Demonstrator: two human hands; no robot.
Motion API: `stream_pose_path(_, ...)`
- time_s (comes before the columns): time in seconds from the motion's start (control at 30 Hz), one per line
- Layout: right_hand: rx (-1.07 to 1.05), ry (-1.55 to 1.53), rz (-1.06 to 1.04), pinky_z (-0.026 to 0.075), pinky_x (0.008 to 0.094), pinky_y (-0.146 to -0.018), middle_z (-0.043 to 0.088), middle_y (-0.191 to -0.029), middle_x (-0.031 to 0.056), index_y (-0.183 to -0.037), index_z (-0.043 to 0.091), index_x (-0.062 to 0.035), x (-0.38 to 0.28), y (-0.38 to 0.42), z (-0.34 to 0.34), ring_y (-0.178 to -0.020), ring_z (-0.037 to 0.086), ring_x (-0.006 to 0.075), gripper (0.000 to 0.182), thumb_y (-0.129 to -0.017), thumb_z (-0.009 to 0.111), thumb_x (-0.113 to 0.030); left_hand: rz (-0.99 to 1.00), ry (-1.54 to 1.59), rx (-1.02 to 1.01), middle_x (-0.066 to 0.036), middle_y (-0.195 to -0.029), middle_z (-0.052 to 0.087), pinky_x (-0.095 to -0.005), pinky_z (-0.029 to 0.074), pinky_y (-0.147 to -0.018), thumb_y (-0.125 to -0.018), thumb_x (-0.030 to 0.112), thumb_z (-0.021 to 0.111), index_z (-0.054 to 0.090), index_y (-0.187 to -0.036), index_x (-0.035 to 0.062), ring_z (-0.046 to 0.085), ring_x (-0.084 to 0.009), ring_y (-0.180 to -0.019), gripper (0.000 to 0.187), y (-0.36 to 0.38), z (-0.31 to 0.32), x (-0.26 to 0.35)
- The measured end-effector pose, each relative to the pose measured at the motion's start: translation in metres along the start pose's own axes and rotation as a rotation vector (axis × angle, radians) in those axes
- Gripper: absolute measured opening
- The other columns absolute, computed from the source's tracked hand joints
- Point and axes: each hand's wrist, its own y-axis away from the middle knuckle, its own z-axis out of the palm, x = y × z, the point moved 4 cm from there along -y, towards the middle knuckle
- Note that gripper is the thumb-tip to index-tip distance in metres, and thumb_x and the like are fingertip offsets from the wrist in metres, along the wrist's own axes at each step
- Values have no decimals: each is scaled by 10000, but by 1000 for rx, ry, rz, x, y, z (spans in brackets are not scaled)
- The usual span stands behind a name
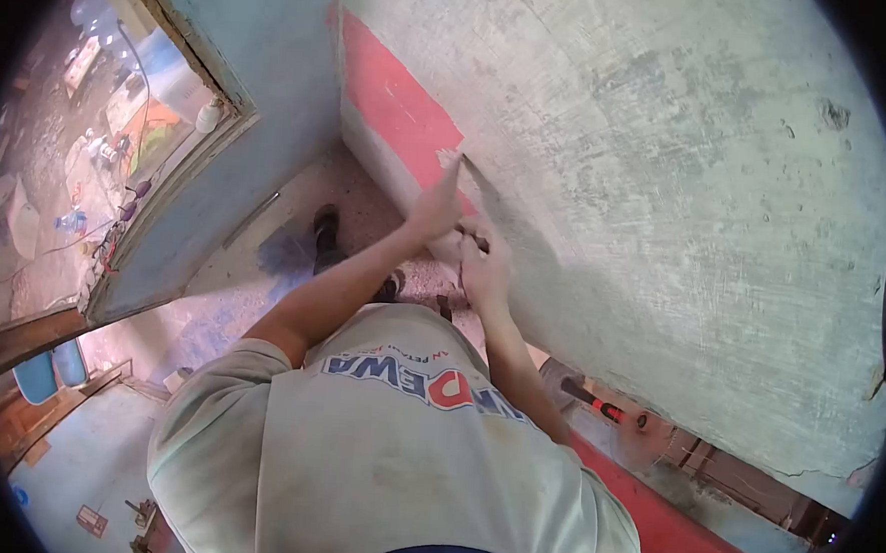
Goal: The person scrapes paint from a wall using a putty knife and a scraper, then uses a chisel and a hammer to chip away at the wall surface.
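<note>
My left hand (435,208) is raised against the wall (648,187), its fingers closed around something thin that I cannot make out. They point at the ragged edge of a red painted patch (397,99), where a small pale chipped spot shows. Just below and to the right, my right hand (484,264) is closed around a small dark object (480,242), close to the wall's surface. What that object is cannot be made out.
A window opening (100,138) with cluttered things beyond it is at the upper left. At the lower right lies a tool with a red and black handle (608,411), near a red surface (671,519). A blue-grey wall (289,68) meets the pale wall in a corner.
</note>
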Motion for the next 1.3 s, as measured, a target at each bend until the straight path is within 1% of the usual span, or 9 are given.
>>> stream_pose_path(0.23,-43,-208,219,406,277,-467,670,-813,50,-1131,726,-21,-44,4,3,-504,532,80,207,-987,579,-44,96,-179,81,-370,-1212,640,-546,504,-956,-857,53,468,197,-1650,39,656,-511,-1070,839,-11,1,-23)
stream_pose_path(0.43,58,111,-104,557,360,-776,720,-952,145,-1132,722,3,-25,12,-2,-875,711,242,213,-966,615,-77,104,-62,28,-375,-1135,657,-558,508,-915,-846,51,487,191,-1650,41,665,-506,-1040,857,3,6,-8)
stream_pose_path(0.6,-7,-53,165,559,361,-829,744,-1052,173,-1138,721,-1,-11,-5,7,-923,721,249,222,-961,603,-63,23,-115,34,-368,-1117,665,-561,509,-909,-856,58,489,187,-1653,52,663,-508,-1041,853,-10,-6,-13)
stream_pose_path(0.7,7,-62,133,558,361,-815,744,-1054,172,-1151,726,-8,-10,18,-8,-919,720,240,232,-961,606,-66,42,-56,-5,-373,-1183,646,-565,506,-928,-865,68,497,193,-1650,55,656,-516,-1056,842,10,10,-4)
stream_pose_path(0.87,16,-5,-58,429,278,-482,681,-794,57,-1171,734,-10,-11,-13,5,-560,574,86,242,-982,594,-63,98,-168,62,-378,-1304,599,-553,497,-981,-878,98,528,201,-1649,57,628,-533,-1123,839,-17,4,-28)
stream_pose_path(0.93,-70,-93,304,450,277,-514,694,-813,63,-1163,736,5,-38,-21,17,-618,609,89,244,-973,595,-56,123,-102,122,-375,-1320,595,-549,493,-995,-880,107,543,198,-1651,60,621,-543,-1135,846,-28,-12,-38)
stream_pose_path(1.03,-6,-132,218,464,273,-543,700,-824,68,-1169,738,-9,-27,-12,14,-678,638,95,250,-967,596,-49,47,-112,62,-367,-1325,599,-546,491,-1001,-872,110,564,179,-1657,67,613,-537,-1158,875,-26,-5,-42)
stream_pose_path(1.13,12,9,-34,551,344,-795,737,-1041,164,-1219,705,-15,-22,23,-20,-912,703,231,269,-978,600,-69,125,-139,-13,-366,-1496,458,-499,481,-1048,-880,77,482,242,-1637,17,560,-494,-1287,796,17,21,-2)
stream_pose_path(1.3,50,184,-81,504,295,-644,724,-916,95,-1259,701,-12,-16,24,-24,-737,641,149,305,-977,597,-63,-30,-17,-88,-401,-1367,543,-521,474,-1050,-864,74,522,204,-1641,18,608,-503,-1209,841,20,27,-2)
